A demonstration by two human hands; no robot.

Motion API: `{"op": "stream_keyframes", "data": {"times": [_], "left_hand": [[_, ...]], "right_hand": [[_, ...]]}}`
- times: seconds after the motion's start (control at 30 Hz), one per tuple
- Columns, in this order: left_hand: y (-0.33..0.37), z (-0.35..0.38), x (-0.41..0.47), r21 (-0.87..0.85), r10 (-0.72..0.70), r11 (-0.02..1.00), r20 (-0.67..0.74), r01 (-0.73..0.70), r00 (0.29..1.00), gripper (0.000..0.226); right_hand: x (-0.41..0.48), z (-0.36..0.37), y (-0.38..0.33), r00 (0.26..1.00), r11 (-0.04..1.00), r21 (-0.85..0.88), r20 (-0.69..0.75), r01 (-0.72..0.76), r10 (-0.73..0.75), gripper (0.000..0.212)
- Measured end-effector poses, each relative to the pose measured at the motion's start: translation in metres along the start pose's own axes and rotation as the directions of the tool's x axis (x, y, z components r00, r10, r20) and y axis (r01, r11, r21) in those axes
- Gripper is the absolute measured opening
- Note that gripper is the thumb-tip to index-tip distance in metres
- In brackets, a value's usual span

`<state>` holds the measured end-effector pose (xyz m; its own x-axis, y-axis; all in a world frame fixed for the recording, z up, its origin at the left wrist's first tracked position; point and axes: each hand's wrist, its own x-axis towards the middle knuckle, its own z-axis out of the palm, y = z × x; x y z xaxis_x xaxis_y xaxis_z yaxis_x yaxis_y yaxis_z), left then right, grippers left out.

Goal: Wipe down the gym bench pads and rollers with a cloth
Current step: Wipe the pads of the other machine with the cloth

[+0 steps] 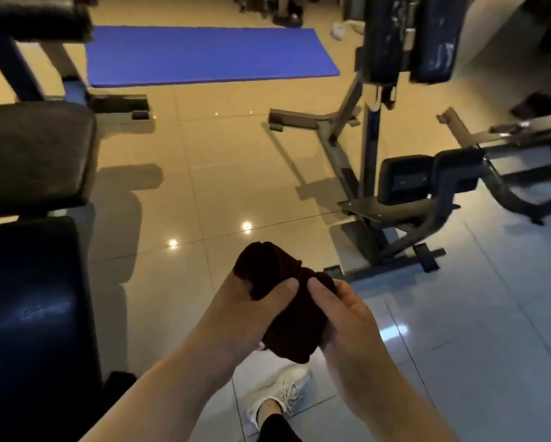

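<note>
A dark bunched cloth is held in mid-air over the tiled floor by both hands. My left hand grips its upper left part, thumb pressed on top. My right hand grips its right side, thumb on the fabric. To the left runs a gym bench with a dark blue pad near me and a black pad behind it. A black roller sits at the top left. Neither hand touches the bench.
Another machine stands at the right, with two upright dark pads, a small seat pad and a metal frame spreading over the floor. A blue mat lies further back. My white shoe is below the hands.
</note>
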<state>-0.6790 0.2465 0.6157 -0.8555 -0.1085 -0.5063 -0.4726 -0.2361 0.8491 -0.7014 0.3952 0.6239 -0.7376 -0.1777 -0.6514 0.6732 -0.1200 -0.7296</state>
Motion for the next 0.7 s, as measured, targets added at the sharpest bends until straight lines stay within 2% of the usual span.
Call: {"op": "stream_keyframes", "data": {"times": [0.03,0.17,0.27,0.37,0.53,0.6,0.7], "left_hand": [[0.005,0.011,0.006,0.044,0.009,0.999,0.003,-0.009,1.0,0.035],[0.031,0.051,0.026,0.138,0.087,0.986,0.062,-0.095,0.994,0.023],[0.054,0.08,0.042,0.11,0.1,0.988,0.086,-0.109,0.991,0.013],[0.082,0.109,0.059,0.162,0.098,0.979,0.137,-0.12,0.986,0.014],[0.132,0.167,0.091,0.232,0.097,0.961,0.233,-0.152,0.968,0.03],[0.151,0.189,0.101,0.26,0.12,0.947,0.254,-0.188,0.96,0.036],[0.179,0.219,0.111,0.28,0.075,0.941,0.377,-0.19,0.923,0.027]], "right_hand": [[0.0,-0.012,-0.007,1.0,1.0,0.017,-0.005,0.015,-0.015,0.04],[0.003,-0.057,-0.04,0.992,0.984,0.127,-0.01,0.124,-0.124,0.058],[0.011,-0.087,-0.068,0.982,0.978,0.11,-0.08,0.18,-0.172,0.055],[0.016,-0.112,-0.098,0.977,0.979,0.059,-0.101,0.193,-0.187,0.056],[0.023,-0.148,-0.148,0.985,0.986,-0.051,-0.059,0.161,-0.164,0.045],[0.024,-0.159,-0.168,0.975,0.975,-0.085,-0.068,0.206,-0.212,0.044],[0.026,-0.173,-0.2,0.951,0.952,-0.05,-0.061,0.301,-0.304,0.029]]}}
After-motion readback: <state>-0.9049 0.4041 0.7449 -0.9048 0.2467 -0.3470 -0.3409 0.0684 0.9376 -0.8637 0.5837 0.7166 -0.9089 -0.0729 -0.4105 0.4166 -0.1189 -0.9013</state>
